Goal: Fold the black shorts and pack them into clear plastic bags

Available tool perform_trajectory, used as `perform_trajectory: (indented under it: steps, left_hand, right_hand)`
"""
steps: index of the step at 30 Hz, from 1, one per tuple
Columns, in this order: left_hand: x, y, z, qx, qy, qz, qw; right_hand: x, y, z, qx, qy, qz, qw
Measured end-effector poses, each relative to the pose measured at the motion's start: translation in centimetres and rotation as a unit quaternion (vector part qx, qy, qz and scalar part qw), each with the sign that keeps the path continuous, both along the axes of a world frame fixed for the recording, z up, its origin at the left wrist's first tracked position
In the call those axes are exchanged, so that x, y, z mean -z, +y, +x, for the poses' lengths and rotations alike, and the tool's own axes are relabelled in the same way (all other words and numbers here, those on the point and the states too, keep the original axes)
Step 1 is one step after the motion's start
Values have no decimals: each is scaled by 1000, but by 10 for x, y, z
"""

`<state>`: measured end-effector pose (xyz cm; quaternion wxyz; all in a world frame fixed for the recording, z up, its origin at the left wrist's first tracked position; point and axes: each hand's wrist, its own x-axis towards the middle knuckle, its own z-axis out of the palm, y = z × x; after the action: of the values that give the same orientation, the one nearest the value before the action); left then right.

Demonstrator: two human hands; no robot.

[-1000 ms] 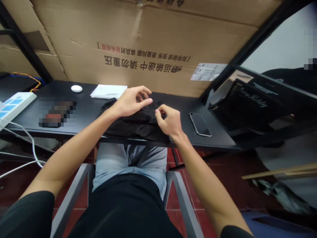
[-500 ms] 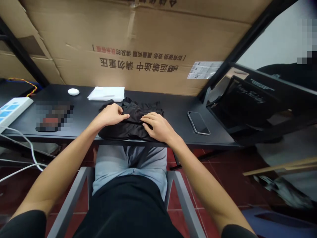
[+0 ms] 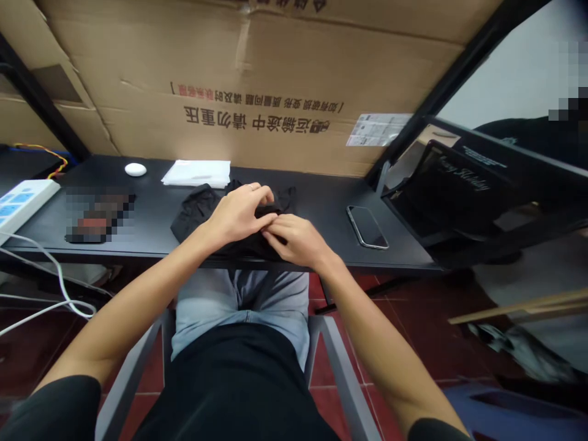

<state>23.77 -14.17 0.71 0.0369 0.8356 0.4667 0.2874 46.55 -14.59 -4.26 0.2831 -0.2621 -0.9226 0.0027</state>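
A crumpled black cloth [image 3: 195, 211] lies on the dark desk [image 3: 316, 202] in front of me, near the front edge. Over its middle, my left hand [image 3: 243, 211] has curled fingers, with thumb and fingers closed around part of the cloth. My right hand [image 3: 294, 239] meets it from the right, fingertips pressed together on the same fabric. The two hands touch or nearly touch at the fingertips, and they cover the centre of the cloth.
A phone [image 3: 367, 227] lies to the right. Further left are a white packet [image 3: 196, 173], a white oval object [image 3: 135, 169], a dark pixelated item [image 3: 98, 220] and a power strip [image 3: 27, 202] with cables. A cardboard sheet [image 3: 275, 61] stands behind the desk.
My left hand has moved right, up to my right hand, and its fingers have curled. The cloth's left part has spread further left and its middle is bunched.
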Motion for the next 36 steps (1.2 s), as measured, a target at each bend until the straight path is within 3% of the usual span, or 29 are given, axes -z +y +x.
perform_trajectory:
  steps: [2,4,6,8,12,17,20,23,26,28,31,33,35,36]
  left_hand:
    - [4,-2,-7,-25,-42,-17,999]
    - [7,-2,-19,-98,-69,-45,992]
    - [9,-1,-30,-168,-46,-96,980]
    - [11,1,-37,-198,6,-154,968]
    - [16,10,-37,-162,23,-218,962]
    - [22,20,-23,-116,-55,-226,966]
    - [28,22,-9,-65,-154,-229,959]
    - [33,23,8,-10,-326,-286,901]
    - [31,24,20,34,-494,-363,789]
    - [27,24,23,52,-553,-396,731]
    - [19,22,17,83,-561,-432,701]
    - [12,23,4,104,-539,-444,708]
    - [5,29,-22,83,-487,-396,774]
    - [3,35,-40,45,-444,-338,829]
  right_hand:
    - [-1,2,21,46,68,7,997]
    - [-3,5,34,74,123,5,990]
    - [-4,10,38,74,123,-9,990]
    - [-3,15,34,58,80,-28,995]
    - [6,22,25,30,19,-46,998]
    - [11,19,30,18,13,-52,998]
    - [12,19,34,12,21,-57,998]
    - [12,21,35,-1,36,-31,999]
    - [7,22,35,-5,36,38,999]
    - [-1,24,34,3,22,94,995]
    - [-16,32,32,-4,-11,145,989]
    - [-24,38,30,-20,-33,143,989]
    - [-28,44,31,-19,-45,125,991]
    - [-28,47,32,-11,-45,117,992]
